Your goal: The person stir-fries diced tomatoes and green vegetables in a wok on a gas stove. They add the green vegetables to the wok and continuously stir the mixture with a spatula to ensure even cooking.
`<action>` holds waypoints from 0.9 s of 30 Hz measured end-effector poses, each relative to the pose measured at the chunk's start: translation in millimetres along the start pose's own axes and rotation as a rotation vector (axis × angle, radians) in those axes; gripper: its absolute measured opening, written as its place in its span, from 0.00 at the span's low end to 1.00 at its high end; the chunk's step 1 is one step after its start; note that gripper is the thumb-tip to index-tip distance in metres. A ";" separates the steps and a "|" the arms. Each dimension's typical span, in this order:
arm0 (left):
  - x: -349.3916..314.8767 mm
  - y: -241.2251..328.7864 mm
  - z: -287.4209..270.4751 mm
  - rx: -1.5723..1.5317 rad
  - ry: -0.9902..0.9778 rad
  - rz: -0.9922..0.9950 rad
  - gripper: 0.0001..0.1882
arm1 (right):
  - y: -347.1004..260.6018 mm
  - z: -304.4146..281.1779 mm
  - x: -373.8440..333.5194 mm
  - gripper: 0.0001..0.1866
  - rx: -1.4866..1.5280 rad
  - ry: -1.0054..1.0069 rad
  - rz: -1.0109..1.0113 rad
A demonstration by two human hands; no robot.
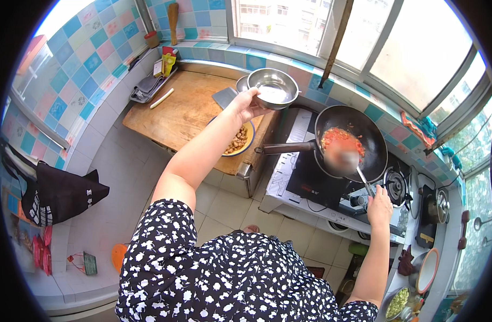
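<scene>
My left hand (249, 105) grips the near left rim of a shiny metal bowl (275, 91), held up between the cutting board and the stove; no food shows in it. My right hand (380, 206) is closed round the handle of a long metal cooking utensil (365, 182). Its head rests in the wok (376, 121) and is blurred, so I cannot tell whether it is a ladle or a spatula. Chopped red tomato (340, 138) lies round it. Under my left forearm, a blue-rimmed bowl (253, 134) of brown pieces is partly hidden.
A wooden cutting board (192, 102) holds a cleaver (223, 99), a white stalk (161, 99) and another metal bowl (241, 83). The wok's handle (286, 148) points left over the stove's edge. A second burner (396, 185) and a lidded pot (438, 206) stand to the right.
</scene>
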State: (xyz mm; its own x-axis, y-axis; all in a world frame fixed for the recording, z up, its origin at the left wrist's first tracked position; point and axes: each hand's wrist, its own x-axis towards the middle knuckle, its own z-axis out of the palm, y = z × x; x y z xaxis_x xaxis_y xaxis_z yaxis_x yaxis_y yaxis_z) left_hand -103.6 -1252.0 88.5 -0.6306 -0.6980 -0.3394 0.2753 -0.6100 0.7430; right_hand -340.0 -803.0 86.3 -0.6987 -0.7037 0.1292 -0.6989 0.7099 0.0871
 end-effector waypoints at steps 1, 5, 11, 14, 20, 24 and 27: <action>-9.1 6.3 -16.6 0.013 0.021 0.048 0.20 | 1.3 5.6 4.2 0.26 0.007 -0.037 -0.007; -27.0 24.6 -88.4 -0.010 0.344 0.170 0.21 | 0.5 24.4 15.5 0.28 0.014 -0.100 -0.044; 4.3 20.1 -226.2 -0.160 0.507 0.215 0.20 | -15.2 -17.8 32.6 0.20 0.124 -0.085 -0.014; 2.6 21.1 -246.5 -0.154 0.619 0.199 0.19 | -14.7 -65.5 28.8 0.18 0.041 -0.197 0.071; 20.0 11.7 -284.4 -0.229 0.634 0.195 0.15 | -12.7 -47.6 46.2 0.17 -0.092 -0.191 0.117; 35.2 6.2 -311.1 -0.251 0.573 0.153 0.17 | -26.0 13.6 80.1 0.19 0.052 -0.064 0.231; 22.6 15.1 -308.4 -0.299 0.612 0.111 0.21 | -37.6 16.4 101.3 0.19 0.134 0.000 0.244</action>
State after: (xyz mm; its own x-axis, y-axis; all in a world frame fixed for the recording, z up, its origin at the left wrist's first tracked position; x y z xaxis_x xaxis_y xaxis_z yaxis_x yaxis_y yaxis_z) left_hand 110.1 -1392.7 -85.8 -0.0881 -0.7946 -0.6007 0.5585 -0.5387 0.6307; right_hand -387.0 -901.5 79.9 -0.8491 -0.5121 0.1299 -0.5236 0.8484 -0.0783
